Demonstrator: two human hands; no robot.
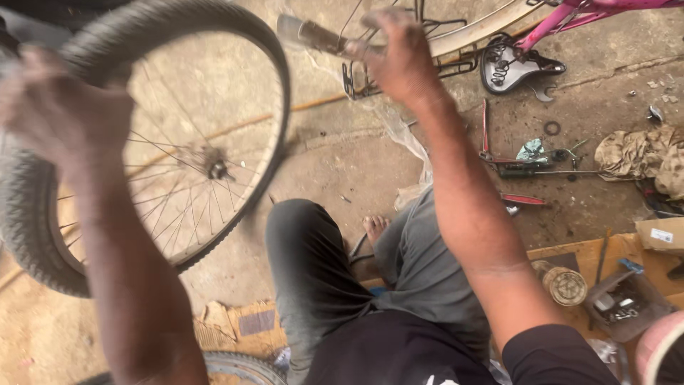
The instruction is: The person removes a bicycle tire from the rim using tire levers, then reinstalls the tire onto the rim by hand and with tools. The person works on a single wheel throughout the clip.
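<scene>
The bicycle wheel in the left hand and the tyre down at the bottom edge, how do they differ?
The bicycle wheel is held up off the ground by the left hand; the tyre lies low behind the knee. The wheel shows spokes, hub and full rim; the tyre is mostly cut off by the frame. Both have dark treaded rubber.

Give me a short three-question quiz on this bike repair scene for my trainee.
1. True or false: the left hand grips the tyre of the spoked wheel.
2. What does the right hand hold? A) a grey cylindrical tool B) a rag C) a bicycle saddle
3. Fill in: the black saddle lies on the ground beside the ____ bicycle frame.

Key: 1 true. 2 A; what kind of tool it is cannot be told through the blur. 3 pink.
</scene>
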